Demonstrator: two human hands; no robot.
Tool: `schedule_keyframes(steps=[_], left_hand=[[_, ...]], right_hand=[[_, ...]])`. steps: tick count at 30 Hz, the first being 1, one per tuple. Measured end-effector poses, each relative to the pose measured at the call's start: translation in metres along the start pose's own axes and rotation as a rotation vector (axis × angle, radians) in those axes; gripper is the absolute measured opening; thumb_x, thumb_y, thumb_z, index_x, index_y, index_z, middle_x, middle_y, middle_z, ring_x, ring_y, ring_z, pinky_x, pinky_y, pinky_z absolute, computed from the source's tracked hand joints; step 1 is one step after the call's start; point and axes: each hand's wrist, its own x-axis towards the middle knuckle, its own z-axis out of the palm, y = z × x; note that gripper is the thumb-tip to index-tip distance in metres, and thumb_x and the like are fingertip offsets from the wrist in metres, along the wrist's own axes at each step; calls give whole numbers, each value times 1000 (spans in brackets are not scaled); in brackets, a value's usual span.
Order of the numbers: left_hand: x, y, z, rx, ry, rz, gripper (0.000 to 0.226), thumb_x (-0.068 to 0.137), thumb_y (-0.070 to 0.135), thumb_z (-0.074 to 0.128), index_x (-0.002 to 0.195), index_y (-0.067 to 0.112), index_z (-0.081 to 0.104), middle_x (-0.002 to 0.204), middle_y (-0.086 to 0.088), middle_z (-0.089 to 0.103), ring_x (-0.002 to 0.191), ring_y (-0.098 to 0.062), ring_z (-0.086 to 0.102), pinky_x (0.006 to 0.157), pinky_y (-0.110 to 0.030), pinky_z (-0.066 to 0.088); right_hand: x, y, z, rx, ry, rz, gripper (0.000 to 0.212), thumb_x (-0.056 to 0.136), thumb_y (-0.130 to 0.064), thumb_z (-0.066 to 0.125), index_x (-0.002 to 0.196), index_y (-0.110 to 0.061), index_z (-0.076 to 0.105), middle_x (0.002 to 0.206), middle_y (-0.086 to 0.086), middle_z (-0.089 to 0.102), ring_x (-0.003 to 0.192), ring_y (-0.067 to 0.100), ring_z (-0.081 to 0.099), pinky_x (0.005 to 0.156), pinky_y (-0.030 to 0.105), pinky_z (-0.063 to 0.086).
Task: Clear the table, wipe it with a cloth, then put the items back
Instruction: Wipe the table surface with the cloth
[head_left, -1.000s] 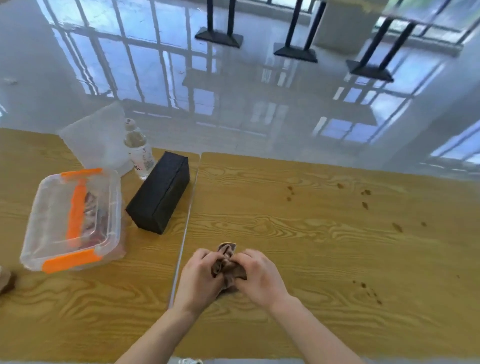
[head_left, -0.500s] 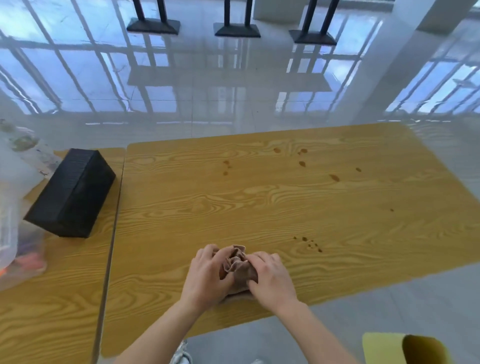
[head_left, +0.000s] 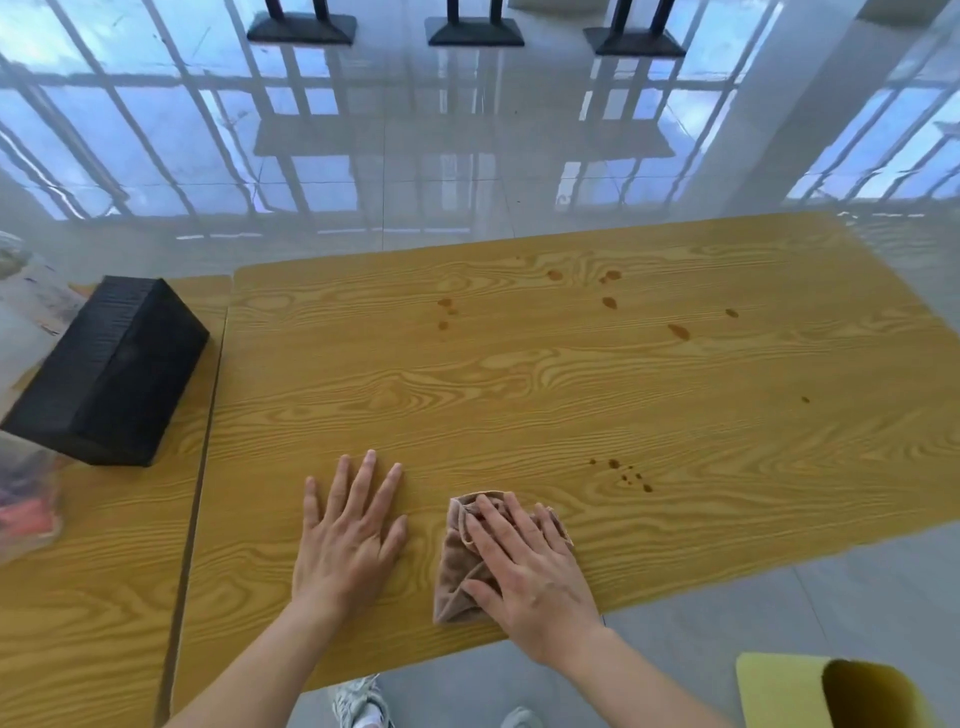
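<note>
A brown cloth (head_left: 457, 566) lies spread on the wooden table (head_left: 571, 384) near its front edge. My right hand (head_left: 524, 566) lies flat on top of the cloth, fingers spread, pressing it down. Apart from the cloth, my left hand (head_left: 348, 535) rests flat on bare wood to its left and holds nothing. Several brown stains (head_left: 623, 475) dot the table to the right of the cloth, with more stains (head_left: 608, 288) toward the far edge.
A black box (head_left: 111, 371) sits on the adjoining table (head_left: 98, 613) at the left, beside a blurred clear container (head_left: 26, 499). A yellow object (head_left: 831, 693) shows at the bottom right. Glossy floor surrounds the tables; my shoes (head_left: 363, 706) show below.
Both hands were bunching the cloth together. They have parted: the left hand went flat onto the table and the right hand spread the cloth under its palm. My view swung right.
</note>
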Motion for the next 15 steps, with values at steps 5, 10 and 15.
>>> schedule_keyframes(steps=[5, 10, 15], left_hand=[[8, 15, 0, -2, -42, -8, 66, 94, 56, 27, 155, 32, 20, 164, -4, 14, 151, -27, 1, 117, -64, 7], [62, 82, -2, -19, -62, 86, 63, 96, 60, 19, 154, 36, 21, 164, -1, 12, 151, -27, -1, 116, -65, 0], [88, 121, -1, 12, -75, 95, 64, 93, 69, 8, 153, 46, 0, 165, 2, -9, 149, -27, -19, 113, -64, -13]], right_hand=[[-20, 39, -11, 6, 34, 293, 72, 96, -67, 25, 156, -31, 9, 164, -5, 4, 151, 19, 5, 118, 48, 7], [-19, 22, -10, 65, 50, 212, 67, 93, -75, 22, 153, -45, 13, 164, -6, 2, 151, 27, -5, 117, 56, 8], [-74, 98, -3, 15, 149, 405, 69, 95, -69, 33, 153, -31, 28, 161, 3, 22, 150, 25, 13, 116, 51, 25]])
